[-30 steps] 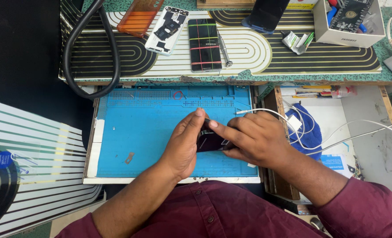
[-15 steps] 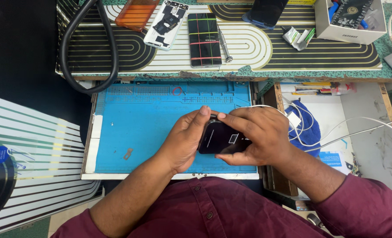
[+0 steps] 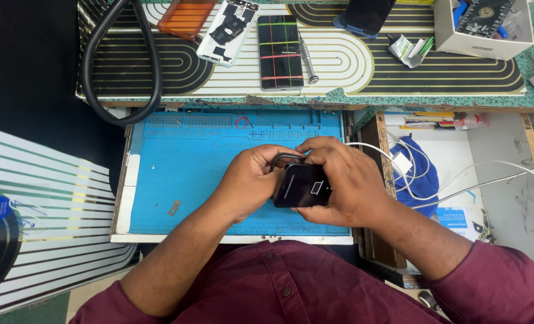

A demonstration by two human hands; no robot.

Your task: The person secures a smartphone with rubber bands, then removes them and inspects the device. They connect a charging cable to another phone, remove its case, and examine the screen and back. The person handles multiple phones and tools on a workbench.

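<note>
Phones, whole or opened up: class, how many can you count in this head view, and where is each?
4: black phone held between left hand and right hand; opened white phone, striped-screen phone and dark phone on the shelf. Others may be hidden.

Black phone (image 3: 303,186): edges covered by both hands. Dark phone (image 3: 366,15) and white box (image 3: 480,42): cut off by top edge.

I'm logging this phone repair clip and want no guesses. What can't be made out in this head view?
- Black phone: its left and right edges are covered by the left hand and right hand.
- Curved metal piece at the phone's top: its ends are hidden under the fingers.
- White box: cut off by the top edge.
- White cable: runs off the right edge.
</note>
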